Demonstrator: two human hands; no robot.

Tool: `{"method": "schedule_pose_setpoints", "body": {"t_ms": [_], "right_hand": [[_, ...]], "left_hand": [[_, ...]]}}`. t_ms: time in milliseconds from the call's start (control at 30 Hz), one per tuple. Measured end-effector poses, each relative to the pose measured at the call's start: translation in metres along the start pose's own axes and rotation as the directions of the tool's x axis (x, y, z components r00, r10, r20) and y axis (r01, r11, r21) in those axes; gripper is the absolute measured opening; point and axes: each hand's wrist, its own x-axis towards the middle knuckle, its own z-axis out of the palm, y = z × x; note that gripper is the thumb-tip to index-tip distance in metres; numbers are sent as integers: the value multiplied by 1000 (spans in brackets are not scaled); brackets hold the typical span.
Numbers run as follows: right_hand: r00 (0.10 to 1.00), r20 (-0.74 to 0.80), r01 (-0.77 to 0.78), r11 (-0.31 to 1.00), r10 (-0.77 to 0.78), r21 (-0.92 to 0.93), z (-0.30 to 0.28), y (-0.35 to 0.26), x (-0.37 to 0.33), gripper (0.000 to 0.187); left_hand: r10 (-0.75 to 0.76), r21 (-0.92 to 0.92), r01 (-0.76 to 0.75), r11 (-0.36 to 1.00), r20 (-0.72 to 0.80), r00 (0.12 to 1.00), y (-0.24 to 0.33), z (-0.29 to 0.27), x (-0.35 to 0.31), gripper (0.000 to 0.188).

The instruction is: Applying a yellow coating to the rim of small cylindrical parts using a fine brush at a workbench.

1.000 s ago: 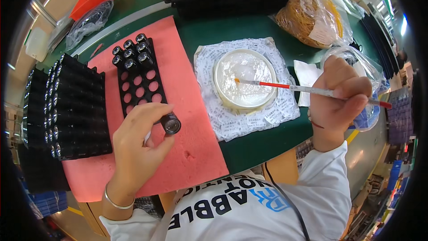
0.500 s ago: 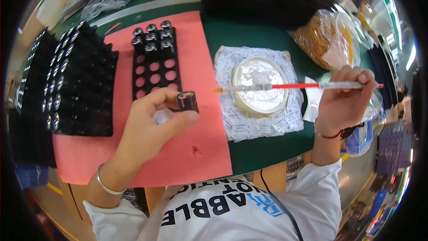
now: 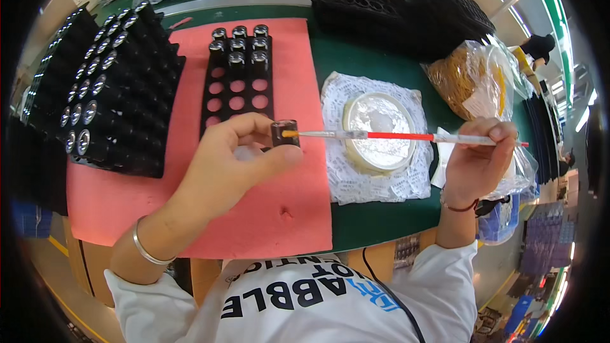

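Black and stubby, the tube (image 3: 277,136) is up over the pink mat (image 3: 305,194), pinched in the left hand (image 3: 232,166)! Across its face lies the yellow tip of a brush (image 3: 394,135), contact too fine to tell, the right hand (image 3: 476,166) gripping its far end. Beyond, eight shiny-topped tubes (image 3: 237,45) stand in a black tray (image 3: 248,94); over right, a round dish (image 3: 351,147) sits on white paper (image 3: 337,184).

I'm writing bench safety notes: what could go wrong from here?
The brush in the right hand has its tip close to the left hand and could smear it. The small black cylinder, pinched in the left hand, might slip. That hand, near the holed black tray, could nudge it.
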Motion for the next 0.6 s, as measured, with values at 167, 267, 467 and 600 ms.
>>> {"method": "schedule_pose_setpoints", "body": {"t_ms": [167,267,467,600], "right_hand": [[1000,-9,12,1000,-12,18,-8,4,0,25],[1000,11,13,998,-14,63,-8,5,3,25],[1000,3,18,1000,-18,25,-9,7,4,25],[996,-7,90,991,-91,-97,-11,5,3,25]], "left_hand": [[29,-63,-28,998,6,1000,-3,1,0,21],[36,6,-36,999,-23,999,-2,0,0,25],[21,10,-21,1000,-4,1000,-5,-4,0,30],[34,-47,-34,998,-13,999,-4,1,-1,30]]}}
